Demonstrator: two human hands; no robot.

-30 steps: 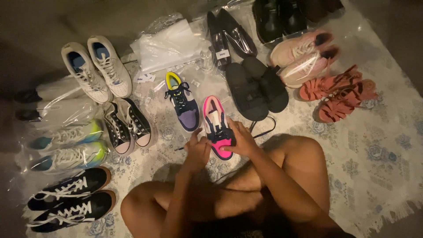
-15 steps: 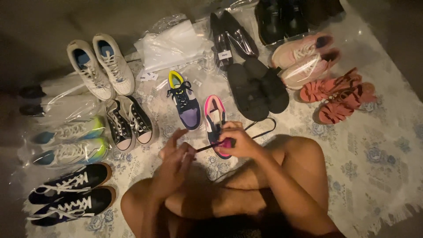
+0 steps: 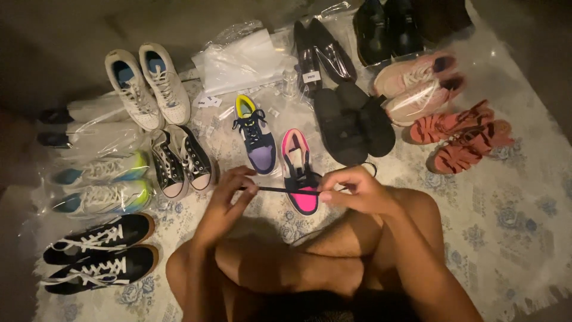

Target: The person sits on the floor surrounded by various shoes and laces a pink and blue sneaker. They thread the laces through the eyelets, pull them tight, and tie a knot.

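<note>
We pinch a thin dark shoelace (image 3: 280, 190) taut between our left hand (image 3: 229, 194) and right hand (image 3: 351, 189), fingers closed on its ends, above a glossy pink sneaker (image 3: 298, 173) lying on the patterned floral mat (image 3: 506, 220).

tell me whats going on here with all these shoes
A person sits cross-legged on a patterned rug ringed with pairs of shoes. The left hand and right hand pull a dark shoelace taut between them, just over a pink and black sneaker. Its purple and yellow mate lies beside it, untouched.
</note>
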